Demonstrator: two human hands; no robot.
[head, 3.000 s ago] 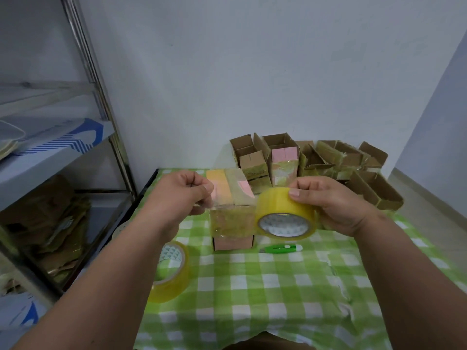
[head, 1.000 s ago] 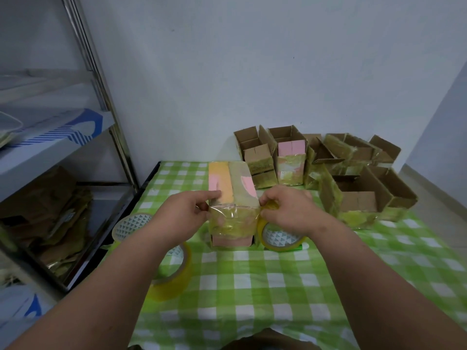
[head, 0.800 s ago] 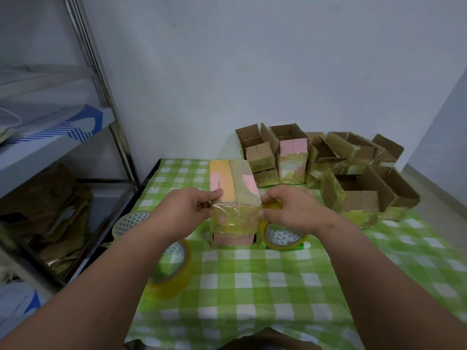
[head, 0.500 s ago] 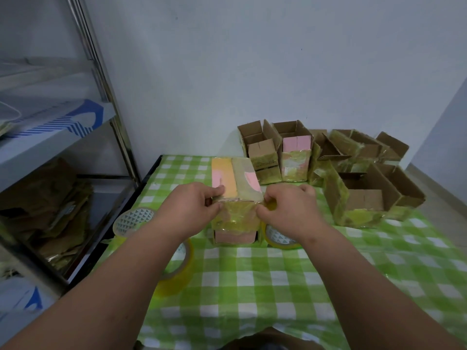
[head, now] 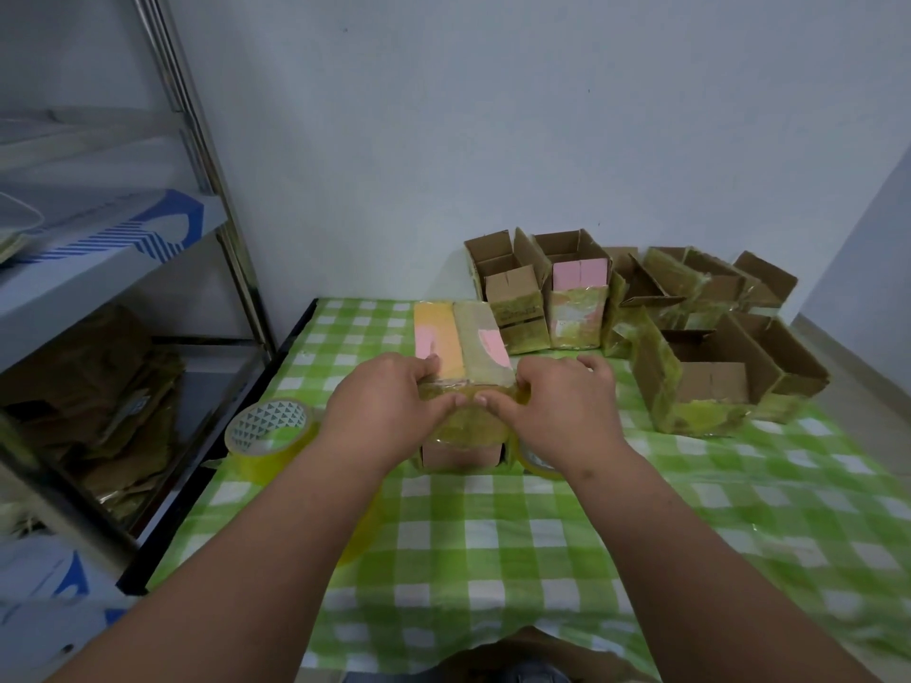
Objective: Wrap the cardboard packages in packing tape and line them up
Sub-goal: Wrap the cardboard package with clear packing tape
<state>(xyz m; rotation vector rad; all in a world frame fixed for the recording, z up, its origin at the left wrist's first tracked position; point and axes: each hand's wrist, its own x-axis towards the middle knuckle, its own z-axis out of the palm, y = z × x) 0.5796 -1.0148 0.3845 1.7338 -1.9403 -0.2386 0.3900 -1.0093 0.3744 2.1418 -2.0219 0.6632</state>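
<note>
A cardboard package (head: 466, 343) with pink and orange patches on top stands on the green checked tablecloth (head: 493, 539). Yellowish packing tape covers its near face. My left hand (head: 384, 409) grips the package's near left top corner, fingers over the top and thumb on the taped front. My right hand (head: 567, 409) grips the near right corner the same way, and the two thumbs nearly meet on the tape. A yellow tape roll (head: 537, 463) lies on the cloth against the package's right side, mostly hidden under my right wrist.
A second tape roll (head: 266, 428) stands at the table's left edge. Several open, partly taped cardboard boxes (head: 535, 298) crowd the back right, with a larger one (head: 710, 384) nearer. A metal shelf rack (head: 231, 248) holding flattened cardboard stands to the left.
The tape roll came down from the air to the cloth beside the package. Both hands moved onto the package's near top edge, and the thumbs slid together across the taped front.
</note>
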